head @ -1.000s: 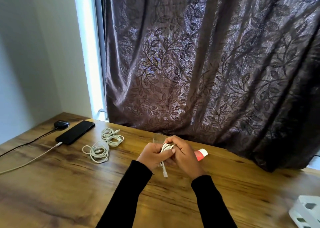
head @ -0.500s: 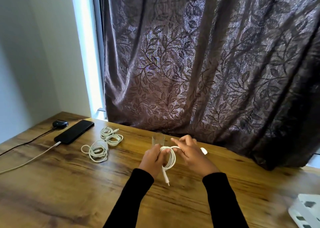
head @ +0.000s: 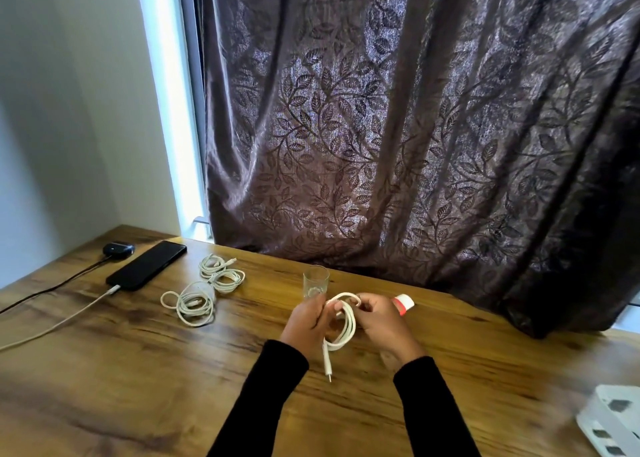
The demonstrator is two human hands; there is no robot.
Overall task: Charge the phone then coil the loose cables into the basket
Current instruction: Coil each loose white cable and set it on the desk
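Cable (head: pixel 346 321), white, held above surface (head: pixel 138 370) between both hands. Left hand (head: pixel 306 321) fingers closed on loop; right hand (head: pixel 381 321) fingers pinching top turn. Change: tight bundle of a second ago opened into wider loop, plug end hanging lower; judged coiling unfinished. Count: one cable in hand, two coiled cables (head: pixel 204 290) lying left, one phone (head: pixel 147 265) plugged in, one basket (head: pixel 613 418) at right edge, well apart.
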